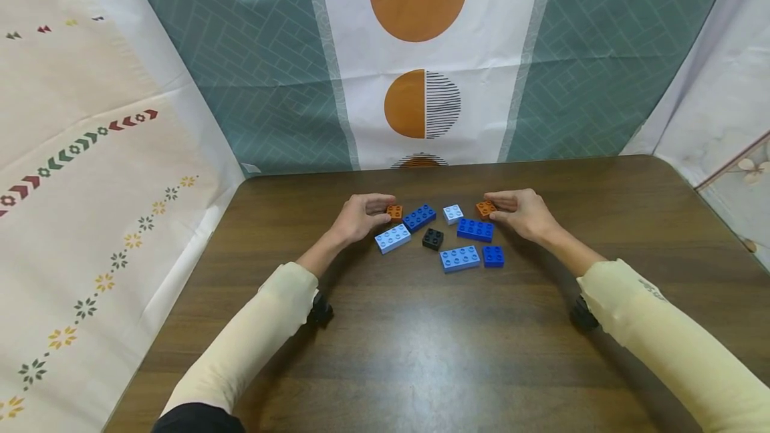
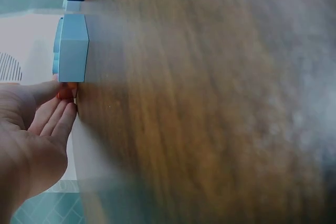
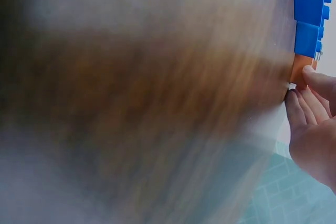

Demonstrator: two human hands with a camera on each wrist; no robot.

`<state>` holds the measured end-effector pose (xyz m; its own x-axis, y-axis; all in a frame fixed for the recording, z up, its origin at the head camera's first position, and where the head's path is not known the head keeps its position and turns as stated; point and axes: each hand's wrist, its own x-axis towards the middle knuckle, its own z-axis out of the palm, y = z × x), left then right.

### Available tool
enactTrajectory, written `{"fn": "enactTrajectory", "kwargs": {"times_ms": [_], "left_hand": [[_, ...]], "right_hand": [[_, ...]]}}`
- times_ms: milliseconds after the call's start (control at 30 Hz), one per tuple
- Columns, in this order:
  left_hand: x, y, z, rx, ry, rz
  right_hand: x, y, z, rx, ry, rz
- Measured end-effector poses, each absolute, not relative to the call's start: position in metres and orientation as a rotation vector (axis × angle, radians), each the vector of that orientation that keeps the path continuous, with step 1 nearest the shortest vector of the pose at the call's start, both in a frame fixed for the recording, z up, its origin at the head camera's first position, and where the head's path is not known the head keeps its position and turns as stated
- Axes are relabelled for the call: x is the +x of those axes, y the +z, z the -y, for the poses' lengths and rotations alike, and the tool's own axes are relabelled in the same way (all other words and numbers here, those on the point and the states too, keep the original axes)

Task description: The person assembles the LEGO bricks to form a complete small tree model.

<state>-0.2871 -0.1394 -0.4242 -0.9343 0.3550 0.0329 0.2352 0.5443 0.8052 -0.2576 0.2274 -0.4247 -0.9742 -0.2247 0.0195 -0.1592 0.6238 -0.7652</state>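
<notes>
My left hand [image 1: 357, 217] is at the far left of a loose group of toy building bricks. Between its thumb and fingers it holds an orange brick [image 1: 394, 212], partly hidden by the hand in the left wrist view. Across the group, my right hand [image 1: 525, 212] pinches another orange brick [image 1: 484, 210], its thumb [image 3: 311, 75] against the side. Beside the left brick lie a light blue long brick [image 1: 393, 238] and a dark blue long brick [image 1: 419, 218]. A second dark blue long brick [image 1: 475, 230] lies just in front of the right orange one.
Between the hands are a small pale blue brick [image 1: 453, 214] and a black brick [image 1: 432, 239]. Nearer me lie another light blue long brick [image 1: 460, 258] and a small blue brick [image 1: 493, 256]. The brown wooden table [image 1: 421, 353] ends at a patterned curtain [image 1: 271, 85] behind.
</notes>
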Motion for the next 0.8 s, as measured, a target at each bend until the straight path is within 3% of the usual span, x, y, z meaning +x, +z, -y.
{"fn": "enactTrajectory", "kwargs": {"times_ms": [400, 800], "left_hand": [[-0.288, -0.417, 0.154, 0.445, 1.441, -2.683], [-0.266, -0.392, 0.157, 0.523, 1.606, -2.619]], "right_hand": [[-0.248, -0.416, -0.229, -0.258, -1.317, -2.817], [-0.223, -0.391, -0.220, -0.389, -1.406, -2.834]]}}
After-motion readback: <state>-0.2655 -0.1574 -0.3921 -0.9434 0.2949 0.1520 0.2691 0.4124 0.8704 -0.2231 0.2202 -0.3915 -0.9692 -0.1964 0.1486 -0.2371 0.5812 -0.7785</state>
